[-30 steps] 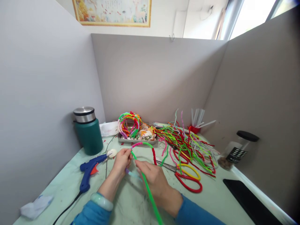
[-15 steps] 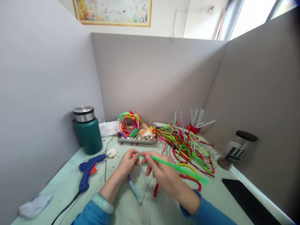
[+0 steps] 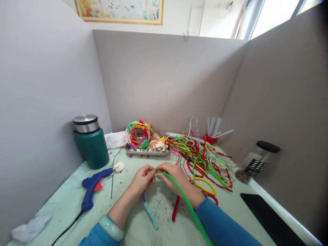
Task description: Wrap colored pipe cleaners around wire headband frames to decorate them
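Note:
My left hand is closed in a pinch, and a purple and light blue pipe cleaner comes out below it, slanting down over the table. Fingertip to fingertip with it, my right hand pinches a bright green pipe cleaner. That green strand arches from the fingertips across the right hand and down past the right sleeve. What lies exactly between the fingertips is hidden. Under the right hand a red pipe cleaner end shows on the table.
A heap of coloured pipe cleaners spreads at the back right. Behind my hands stands a metal tray with a bundle of coloured rings. On the left are a blue glue gun and a green flask; a lidded jar stands right.
The green pipe cleaner has swung from pointing right to curving down over the right forearm. My right hand has turned, its fingers closing in against the left hand. The view has shifted slightly.

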